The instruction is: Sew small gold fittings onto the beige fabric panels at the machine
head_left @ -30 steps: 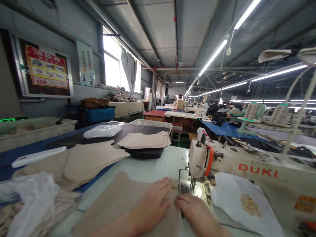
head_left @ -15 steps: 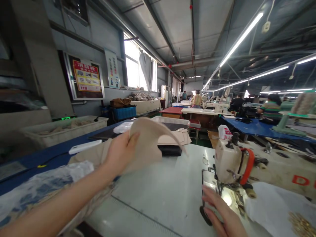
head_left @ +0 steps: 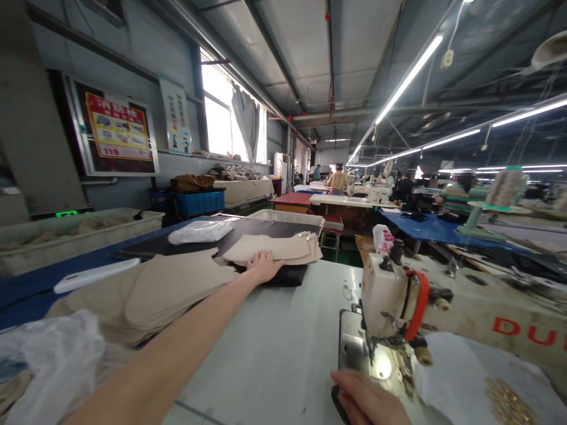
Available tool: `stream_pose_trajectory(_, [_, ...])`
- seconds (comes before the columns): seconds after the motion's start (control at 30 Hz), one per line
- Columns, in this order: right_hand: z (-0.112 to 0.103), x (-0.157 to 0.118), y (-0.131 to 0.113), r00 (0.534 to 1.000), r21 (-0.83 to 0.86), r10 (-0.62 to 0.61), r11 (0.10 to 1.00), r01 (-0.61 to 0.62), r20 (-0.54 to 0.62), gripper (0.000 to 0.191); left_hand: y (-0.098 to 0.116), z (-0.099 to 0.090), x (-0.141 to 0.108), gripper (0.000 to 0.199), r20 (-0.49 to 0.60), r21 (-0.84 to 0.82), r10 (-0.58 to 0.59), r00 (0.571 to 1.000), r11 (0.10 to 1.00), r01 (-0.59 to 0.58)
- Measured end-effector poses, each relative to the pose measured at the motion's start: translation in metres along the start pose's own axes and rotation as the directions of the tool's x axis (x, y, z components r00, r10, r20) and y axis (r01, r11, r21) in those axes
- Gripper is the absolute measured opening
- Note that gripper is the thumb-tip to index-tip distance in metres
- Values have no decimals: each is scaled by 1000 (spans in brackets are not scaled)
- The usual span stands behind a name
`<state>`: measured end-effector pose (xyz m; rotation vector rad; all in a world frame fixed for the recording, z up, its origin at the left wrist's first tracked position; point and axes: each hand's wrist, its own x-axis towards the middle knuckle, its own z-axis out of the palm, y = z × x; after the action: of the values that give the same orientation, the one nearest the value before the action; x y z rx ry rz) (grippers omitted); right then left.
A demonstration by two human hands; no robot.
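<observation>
My left hand (head_left: 264,267) reaches forward and lies with its fingers spread on the near edge of a stack of beige pieces (head_left: 277,247), which rests on a black item at the table's far edge. My right hand (head_left: 370,401) is at the bottom, beside the metal plate (head_left: 351,336) of the sewing machine (head_left: 384,292); its fingers are close together, and what they hold, if anything, is hidden. To the left of my arm a fanned pile of beige pieces (head_left: 163,289) covers part of the table.
Gold metal parts (head_left: 509,401) lie on white plastic at the right. A clear plastic bag (head_left: 62,360) is at lower left, a white tool (head_left: 95,274) behind it. Crates (head_left: 150,224) stand farther back, and people (head_left: 337,180) work in the distance.
My left hand has moved forward; the curved beige piece it held up now lies flat at the stack. My right hand has drawn its fingers together lower down. The view has shifted right.
</observation>
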<state>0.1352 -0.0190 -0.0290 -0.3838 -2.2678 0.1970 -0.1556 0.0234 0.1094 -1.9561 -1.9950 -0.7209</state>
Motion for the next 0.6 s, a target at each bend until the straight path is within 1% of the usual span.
stream_pose_trajectory(0.13, [-1,3,-3,1000,26,-7,1000,6,30,26,-7,4,1,32,13,38,-55,998,998,55])
stream_pose_trajectory(0.23, [-5,6,-7,1000,50,13,999,-14,18,25,0,1,-8,36,7,69,-74,997,995,73])
stream_pose_trajectory(0.33, [-12,8,-16,997,86,70,994,-71,25,25,8,-11,-34,45,11,103,-78,997,992,77])
stream_pose_trajectory(0.4, [-17,8,-21,991,108,127,986,-130,29,25,5,-26,-60,47,-10,160,-78,997,984,79])
stream_pose_trajectory(0.47, [-20,8,-26,983,122,176,976,-180,40,25,-10,-44,-88,46,-74,263,-102,992,958,119])
stream_pose_trajectory(0.5, [-21,8,-27,980,126,195,972,-200,50,25,-22,-53,-101,46,-110,313,-135,985,936,163])
stream_pose_trajectory(0.57, [-21,7,-29,973,132,218,965,-226,71,25,-50,-68,-124,47,-150,360,-256,955,885,294])
stream_pose_trajectory(0.6, [-21,7,-30,971,132,227,963,-236,77,25,-64,-73,-133,48,-132,349,-309,942,875,336])
